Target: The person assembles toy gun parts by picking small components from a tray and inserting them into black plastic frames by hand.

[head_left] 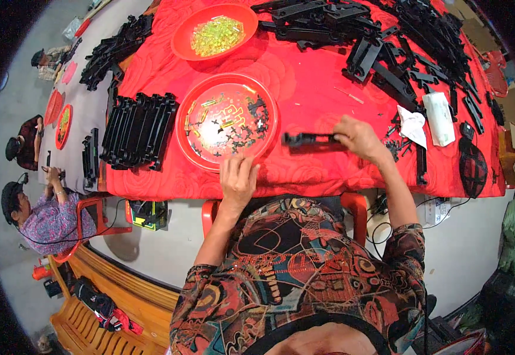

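My right hand (pixel 358 137) grips one end of a long black plastic part (pixel 311 141), held level just above the red tablecloth and slightly blurred. My left hand (pixel 238 180) is at the near rim of a round red tray (pixel 180 127), its fingers bent and close together; whatever they pinch, if anything, is too small or hidden. Small black cross-shaped pieces (pixel 237 142) and a few yellowish clear tubes (pixel 210 103) lie scattered in the tray. Left of it, a row of similar black parts (pixel 139 131) stands side by side.
Behind the tray, a red bowl (pixel 177 44) holds yellowish tubes. Black parts (pixel 381 65) are heaped at the far right. A white packet (pixel 439 118), crumpled tissue (pixel 412 125) and black mesh object (pixel 472 165) lie right. Another person (pixel 50 219) works at the left table.
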Tool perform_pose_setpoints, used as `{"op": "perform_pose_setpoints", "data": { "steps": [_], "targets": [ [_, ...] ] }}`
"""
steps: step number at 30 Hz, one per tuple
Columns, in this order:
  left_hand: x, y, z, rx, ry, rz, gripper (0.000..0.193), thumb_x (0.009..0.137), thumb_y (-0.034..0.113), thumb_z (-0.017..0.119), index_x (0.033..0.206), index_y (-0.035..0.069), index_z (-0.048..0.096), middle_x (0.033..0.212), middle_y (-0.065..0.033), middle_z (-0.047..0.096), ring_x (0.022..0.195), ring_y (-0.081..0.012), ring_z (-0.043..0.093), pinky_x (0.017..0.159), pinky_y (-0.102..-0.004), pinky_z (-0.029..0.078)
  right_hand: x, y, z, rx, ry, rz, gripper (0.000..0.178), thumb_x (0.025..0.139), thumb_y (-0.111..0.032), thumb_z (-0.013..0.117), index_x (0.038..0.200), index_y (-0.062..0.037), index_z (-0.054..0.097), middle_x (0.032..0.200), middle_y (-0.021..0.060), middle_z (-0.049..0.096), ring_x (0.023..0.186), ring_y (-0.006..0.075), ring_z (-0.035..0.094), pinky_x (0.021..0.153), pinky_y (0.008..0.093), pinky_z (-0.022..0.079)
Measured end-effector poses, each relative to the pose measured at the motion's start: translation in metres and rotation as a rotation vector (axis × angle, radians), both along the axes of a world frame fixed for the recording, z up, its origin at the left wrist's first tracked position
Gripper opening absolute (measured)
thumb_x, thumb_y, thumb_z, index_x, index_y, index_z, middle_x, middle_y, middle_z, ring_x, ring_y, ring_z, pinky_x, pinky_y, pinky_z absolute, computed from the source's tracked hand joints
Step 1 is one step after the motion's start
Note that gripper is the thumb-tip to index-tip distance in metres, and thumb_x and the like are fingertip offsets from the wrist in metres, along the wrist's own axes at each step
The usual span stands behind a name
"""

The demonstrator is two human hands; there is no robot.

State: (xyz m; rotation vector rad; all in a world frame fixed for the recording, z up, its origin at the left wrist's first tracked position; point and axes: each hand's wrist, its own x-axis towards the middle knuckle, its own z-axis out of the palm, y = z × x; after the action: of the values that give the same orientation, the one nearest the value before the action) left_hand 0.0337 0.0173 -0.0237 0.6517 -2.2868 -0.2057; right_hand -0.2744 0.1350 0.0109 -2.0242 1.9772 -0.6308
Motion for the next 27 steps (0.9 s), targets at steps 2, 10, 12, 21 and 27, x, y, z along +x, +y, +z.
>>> {"op": "perform_pose_setpoints", "data": {
  "steps": [2, 10, 12, 21, 27],
  "targets": [
    [0.012, -0.002, -0.007, -0.031, -0.047, 0.055, 0.030, 0.069, 0.012, 0.071, 0.097, 0.005, 0.061, 0.096, -0.0104, 0.055, 0.088, -0.0292, 0.052, 0.075, -0.0408, 0.041, 0.016, 0.002, -0.002, 0.075, -0.025, 0.035, 0.011, 0.077, -0.011, 0.062, 0.086, -0.0057, 0.058, 0.077, 0.0129, 0.051, 0.073, 0.0345, 0.056, 0.062, 0.0421, 0.046],
    [0.030, -0.050, -0.013, -0.090, -0.189, 0.064, 0.027, 0.065, 0.018, 0.073, 0.090, 0.012, 0.064, 0.088, -0.0022, 0.055, 0.083, -0.0222, 0.050, 0.074, -0.0385, 0.038, 0.041, -0.023, -0.022, 0.120, 0.084, 0.061, 0.007, 0.079, -0.013, 0.054, 0.083, -0.0073, 0.054, 0.084, 0.0150, 0.050, 0.071, 0.0382, 0.056, 0.059, 0.0512, 0.043],
    [0.029, -0.066, -0.015, -0.080, -0.178, 0.080, 0.027, 0.065, 0.019, 0.072, 0.090, 0.012, 0.064, 0.088, -0.0024, 0.056, 0.083, -0.0228, 0.050, 0.073, -0.0378, 0.038, 0.043, -0.031, -0.023, 0.094, 0.083, 0.046, 0.007, 0.079, -0.013, 0.053, 0.083, -0.0070, 0.054, 0.084, 0.0155, 0.050, 0.071, 0.0383, 0.056, 0.058, 0.0512, 0.043],
    [-0.005, -0.042, 0.017, -0.116, -0.107, -0.052, 0.028, 0.068, 0.010, 0.069, 0.095, 0.008, 0.061, 0.093, -0.0065, 0.055, 0.086, -0.0250, 0.050, 0.073, -0.0387, 0.039, 0.055, -0.045, -0.023, 0.110, 0.055, -0.025, 0.012, 0.079, -0.014, 0.058, 0.087, -0.0057, 0.054, 0.083, 0.0147, 0.049, 0.075, 0.0375, 0.055, 0.062, 0.0472, 0.045],
    [-0.038, -0.023, -0.001, -0.068, -0.164, -0.196, 0.036, 0.072, 0.013, 0.064, 0.105, 0.002, 0.057, 0.101, -0.0126, 0.053, 0.091, -0.0288, 0.049, 0.078, -0.0404, 0.041, 0.053, -0.030, -0.008, -0.154, -0.185, -0.164, 0.019, 0.079, -0.007, 0.054, 0.096, -0.0006, 0.057, 0.088, 0.0149, 0.053, 0.080, 0.0297, 0.056, 0.068, 0.0368, 0.046]
  ]
}}
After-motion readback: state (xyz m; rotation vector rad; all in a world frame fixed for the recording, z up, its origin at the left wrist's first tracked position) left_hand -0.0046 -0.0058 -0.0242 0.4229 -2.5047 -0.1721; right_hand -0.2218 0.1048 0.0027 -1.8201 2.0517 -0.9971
